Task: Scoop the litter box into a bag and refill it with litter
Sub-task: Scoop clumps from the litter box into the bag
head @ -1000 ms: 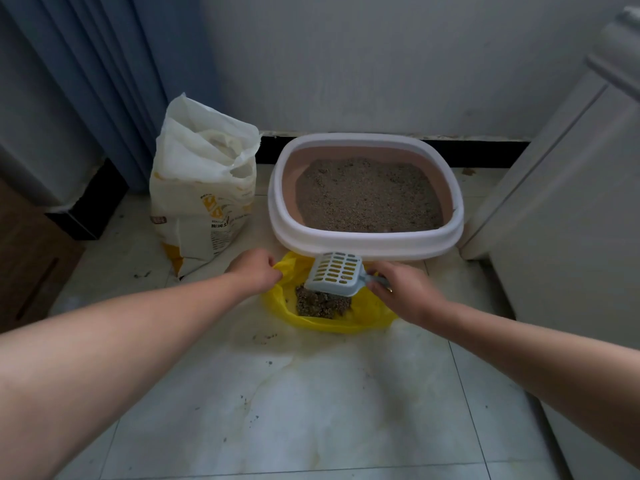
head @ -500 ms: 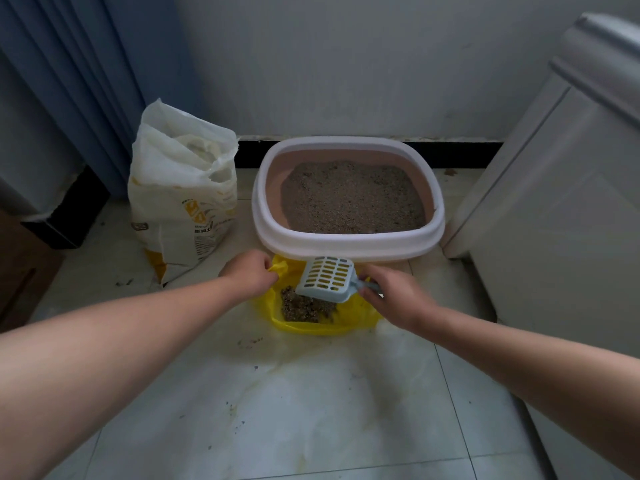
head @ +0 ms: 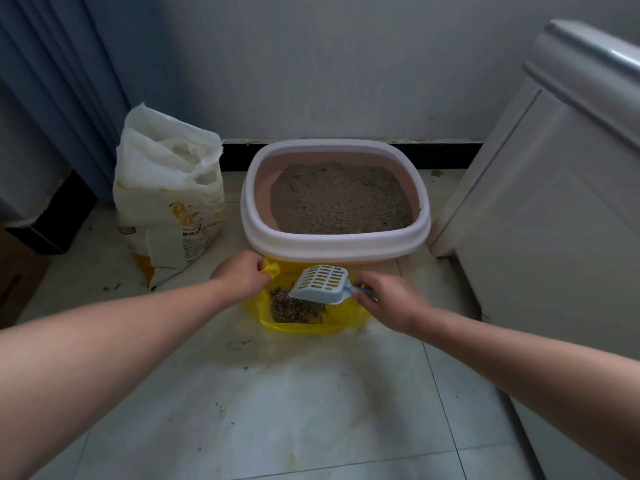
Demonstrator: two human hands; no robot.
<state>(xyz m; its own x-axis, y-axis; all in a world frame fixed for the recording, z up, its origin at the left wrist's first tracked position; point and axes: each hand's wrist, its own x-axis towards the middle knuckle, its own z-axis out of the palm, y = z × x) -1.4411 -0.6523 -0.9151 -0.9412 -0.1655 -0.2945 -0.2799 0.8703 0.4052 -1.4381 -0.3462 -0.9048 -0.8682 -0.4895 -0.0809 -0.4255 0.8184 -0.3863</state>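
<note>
Scooping looks partway done: right hand [head: 388, 299] grips the scoop [head: 320, 284] over the yellow bag [head: 304, 328], left hand [head: 240, 273] fingers pinch its edge open. Litter box [head: 336, 242] sits just behind; litter sack [head: 169, 199] untouched, so refill's left.

My bag [head: 298, 329] is translucent yellow, and my scoop [head: 323, 284] is pale blue with a grid of slots showing yellow through. The litter box [head: 332, 241] has a white rim and pink inner walls, its litter [head: 341, 199] speckled grey-brown. The litter sack [head: 166, 209] is white with yellow print; the curtain [head: 62, 81] is blue.
</note>
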